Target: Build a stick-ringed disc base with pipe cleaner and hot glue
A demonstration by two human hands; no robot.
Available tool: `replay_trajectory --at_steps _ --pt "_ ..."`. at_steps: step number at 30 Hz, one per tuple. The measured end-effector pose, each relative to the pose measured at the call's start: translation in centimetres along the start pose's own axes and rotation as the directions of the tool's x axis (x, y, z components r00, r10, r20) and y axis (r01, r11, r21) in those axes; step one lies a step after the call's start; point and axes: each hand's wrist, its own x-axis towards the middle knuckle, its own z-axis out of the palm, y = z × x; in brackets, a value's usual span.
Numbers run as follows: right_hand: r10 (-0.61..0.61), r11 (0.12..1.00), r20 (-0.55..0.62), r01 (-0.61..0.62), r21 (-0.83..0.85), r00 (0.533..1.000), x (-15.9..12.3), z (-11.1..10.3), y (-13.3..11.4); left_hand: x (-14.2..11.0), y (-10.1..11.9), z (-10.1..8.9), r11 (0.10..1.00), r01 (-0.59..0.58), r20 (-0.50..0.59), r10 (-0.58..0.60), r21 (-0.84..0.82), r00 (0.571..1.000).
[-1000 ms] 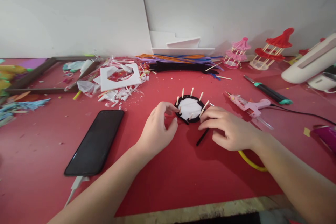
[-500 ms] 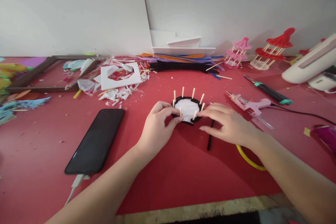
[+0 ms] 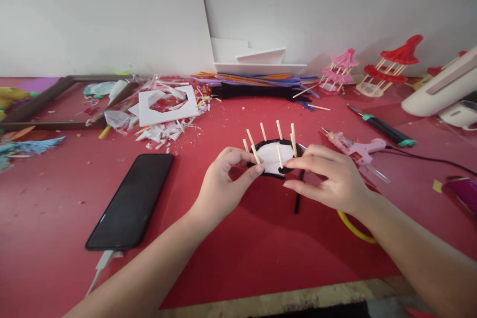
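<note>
A white disc (image 3: 269,158) with a fuzzy black pipe-cleaner rim (image 3: 274,141) carries several short wooden sticks (image 3: 279,155) standing round its edge. My left hand (image 3: 229,179) pinches the disc's left front edge between thumb and fingers, beside one stick. At the right front edge, fingertips of my right hand (image 3: 328,176) touch the rim close to another stick. Its thumb stays apart from the fingers, below the disc. A black pipe-cleaner length (image 3: 298,196) extends below the right hand; whether it joins the rim is hidden.
A pink glue gun (image 3: 357,148) and a green-black pen-like tool (image 3: 389,130) lie right; a yellow ring (image 3: 356,228) is partly under my forearm. A phone (image 3: 130,201) lies left. Behind are foam scraps (image 3: 167,109), pipe cleaners (image 3: 257,79) and pink (image 3: 337,72) and red (image 3: 389,67) tiered models.
The disc has shifted slightly right and tilted, so its sticks lean differently. My left hand keeps its pinch; my right hand has moved a little right along with the rim.
</note>
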Motion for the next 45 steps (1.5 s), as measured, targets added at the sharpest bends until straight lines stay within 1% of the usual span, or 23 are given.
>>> replay_trajectory --at_steps 3,8,14,19,22,25,30,34,40,45 --pt "-0.022 0.999 -0.028 0.022 -0.026 0.999 0.0 0.0 -0.1 -0.1 0.0 0.0 0.999 -0.018 0.012 0.018 0.037 1.0" --pt "-0.049 0.999 -0.012 0.049 -0.014 0.999 0.1 0.2 -0.1 -0.1 -0.2 0.0 0.993 -0.071 0.007 0.07 0.094 0.997" --pt "0.04 0.998 -0.003 -0.04 0.049 0.999 0.1 0.4 0.0 -0.2 -0.4 0.1 0.992 -0.093 0.007 0.093 0.084 0.996" --pt "0.096 0.991 -0.023 -0.093 0.091 0.995 0.0 0.5 -0.1 -0.1 -0.3 0.1 0.989 -0.108 -0.001 0.108 0.098 0.994" --pt "0.143 0.987 -0.01 -0.141 0.08 0.99 -0.2 0.6 -0.1 -0.1 -0.1 0.0 0.982 -0.136 -0.008 0.138 0.13 0.99" --pt "0.146 0.988 0.012 -0.147 0.042 0.989 -0.3 0.5 -0.2 -0.3 0.2 -0.1 0.967 -0.183 -0.021 0.189 0.179 0.982" --pt "0.143 0.988 0.052 -0.145 0.051 0.988 -0.1 0.2 -0.2 -0.5 0.5 -0.1 0.951 -0.231 -0.037 0.244 0.208 0.969" --pt "0.103 0.995 0.026 -0.103 0.013 0.994 0.1 0.1 -0.2 -0.5 0.5 0.0 0.947 -0.242 -0.035 0.255 0.212 0.966" --pt "0.053 0.999 -0.02 -0.053 -0.001 0.998 0.0 0.2 -0.2 -0.4 0.4 0.0 0.946 -0.254 -0.05 0.269 0.203 0.962" --pt "0.089 0.996 -0.086 -0.088 0.01 0.992 -0.2 0.4 -0.1 -0.6 0.8 0.1 0.947 -0.259 -0.053 0.273 0.19 0.96"
